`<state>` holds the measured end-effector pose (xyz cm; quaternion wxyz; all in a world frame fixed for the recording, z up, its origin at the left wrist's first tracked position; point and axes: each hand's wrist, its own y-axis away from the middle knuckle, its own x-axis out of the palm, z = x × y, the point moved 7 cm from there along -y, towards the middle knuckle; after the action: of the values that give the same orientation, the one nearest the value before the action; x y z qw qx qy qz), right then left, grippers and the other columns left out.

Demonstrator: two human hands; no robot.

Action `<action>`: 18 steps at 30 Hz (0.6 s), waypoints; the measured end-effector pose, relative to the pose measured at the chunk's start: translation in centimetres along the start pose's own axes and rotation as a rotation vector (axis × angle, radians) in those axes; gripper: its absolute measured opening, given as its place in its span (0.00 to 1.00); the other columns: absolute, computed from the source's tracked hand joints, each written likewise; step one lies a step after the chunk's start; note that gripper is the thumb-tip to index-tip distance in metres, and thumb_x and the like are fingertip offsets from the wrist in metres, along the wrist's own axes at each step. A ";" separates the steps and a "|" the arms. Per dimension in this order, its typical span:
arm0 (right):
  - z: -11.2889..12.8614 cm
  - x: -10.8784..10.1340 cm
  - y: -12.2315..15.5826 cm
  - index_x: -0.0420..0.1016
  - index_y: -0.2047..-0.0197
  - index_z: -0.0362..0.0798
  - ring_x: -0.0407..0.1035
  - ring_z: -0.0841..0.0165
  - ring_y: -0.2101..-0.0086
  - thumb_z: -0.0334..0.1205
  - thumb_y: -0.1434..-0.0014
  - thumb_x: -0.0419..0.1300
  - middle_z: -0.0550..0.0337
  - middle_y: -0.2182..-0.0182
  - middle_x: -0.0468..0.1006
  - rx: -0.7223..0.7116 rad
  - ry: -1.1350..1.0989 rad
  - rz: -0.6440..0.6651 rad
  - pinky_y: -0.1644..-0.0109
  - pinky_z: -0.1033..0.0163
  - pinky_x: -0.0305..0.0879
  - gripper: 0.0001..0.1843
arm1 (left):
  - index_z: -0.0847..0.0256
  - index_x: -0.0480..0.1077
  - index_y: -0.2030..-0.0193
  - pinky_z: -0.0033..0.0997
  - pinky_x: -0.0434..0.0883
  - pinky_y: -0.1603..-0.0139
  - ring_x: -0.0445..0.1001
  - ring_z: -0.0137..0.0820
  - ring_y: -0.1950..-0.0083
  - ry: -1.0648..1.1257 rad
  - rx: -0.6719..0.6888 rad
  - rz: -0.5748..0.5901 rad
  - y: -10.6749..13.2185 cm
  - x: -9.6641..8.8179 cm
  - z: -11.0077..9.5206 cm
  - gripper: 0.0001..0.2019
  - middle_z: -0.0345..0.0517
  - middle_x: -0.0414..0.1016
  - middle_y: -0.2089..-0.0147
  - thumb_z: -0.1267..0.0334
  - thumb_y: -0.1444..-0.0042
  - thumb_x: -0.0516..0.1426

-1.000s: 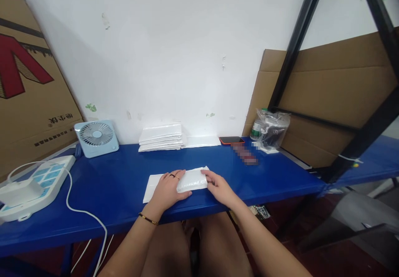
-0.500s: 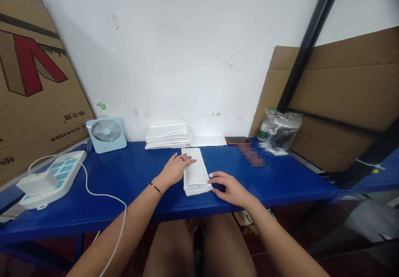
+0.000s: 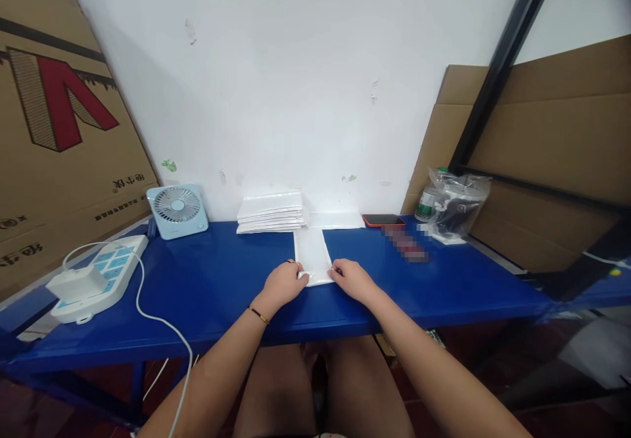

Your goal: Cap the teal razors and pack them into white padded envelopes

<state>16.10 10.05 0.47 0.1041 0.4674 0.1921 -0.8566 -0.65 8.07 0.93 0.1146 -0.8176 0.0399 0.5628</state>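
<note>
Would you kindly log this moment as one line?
left hand: on near-left corner of white mailer | right hand: on near-right corner | mailer: flat on blue table

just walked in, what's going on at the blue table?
A seated person has both hands on the near end of a flat white packet lying lengthwise on the blue table. The left hand is at one corner and the right hand at the other; pinching or just pressing, I cannot tell. A stack of similar packets sits by the wall behind, with a small fan to its left and a phone to its right.
</note>
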 end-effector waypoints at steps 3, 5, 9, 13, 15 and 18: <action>0.9 -0.6 0.7 0.70 0.66 0.48 0.66 0.64 0.64 0.37 0.44 0.55 0.54 0.64 0.72 -0.041 0.078 -0.099 0.63 0.62 0.59 0.04 | 0.60 0.71 0.63 0.34 0.67 0.62 0.73 0.38 0.58 -0.020 -0.042 -0.012 -0.1 0.2 0.0 0.13 0.50 0.74 0.59 0.55 0.45 0.50; 2.6 -1.3 1.7 0.71 0.62 0.49 0.64 0.61 0.58 0.36 0.43 0.55 0.52 0.58 0.71 -0.173 0.156 -0.187 0.57 0.58 0.59 0.06 | 0.60 0.71 0.63 0.35 0.67 0.61 0.73 0.39 0.58 -0.032 -0.064 0.002 -0.1 0.2 0.0 0.13 0.50 0.74 0.59 0.55 0.46 0.50; 6.1 -0.5 3.2 0.72 0.60 0.49 0.62 0.57 0.56 0.41 0.41 0.55 0.50 0.60 0.73 -0.442 0.318 -0.135 0.54 0.54 0.55 0.08 | 0.59 0.70 0.65 0.35 0.67 0.61 0.74 0.42 0.57 -0.006 -0.102 0.082 -0.9 0.4 0.4 0.12 0.50 0.75 0.61 0.54 0.50 0.54; 7.0 0.8 2.6 0.72 0.62 0.46 0.65 0.60 0.61 0.44 0.41 0.55 0.50 0.66 0.73 -0.417 0.455 -0.067 0.58 0.57 0.55 0.11 | 0.60 0.66 0.59 0.32 0.67 0.64 0.75 0.39 0.62 0.211 -0.186 0.166 -2.2 0.9 1.8 0.17 0.47 0.75 0.66 0.57 0.56 0.60; 7.1 1.2 2.2 0.72 0.62 0.45 0.65 0.61 0.61 0.45 0.40 0.53 0.50 0.65 0.74 -0.400 0.515 -0.060 0.59 0.58 0.55 0.13 | 0.61 0.64 0.57 0.29 0.67 0.69 0.75 0.35 0.70 0.292 -0.216 0.226 -2.6 1.5 2.3 0.18 0.43 0.73 0.73 0.61 0.56 0.59; 7.6 1.4 1.8 0.72 0.61 0.44 0.65 0.61 0.61 0.42 0.39 0.51 0.51 0.63 0.74 -0.391 0.576 -0.055 0.62 0.59 0.55 0.12 | 0.63 0.62 0.56 0.27 0.65 0.76 0.71 0.32 0.78 0.402 -0.268 0.305 -2.9 2.2 2.9 0.17 0.37 0.68 0.82 0.65 0.54 0.58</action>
<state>10.17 5.22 2.56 0.1099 0.6558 0.3866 -0.6390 -1.88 11.73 -1.68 -0.0907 -0.9052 0.1097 0.4004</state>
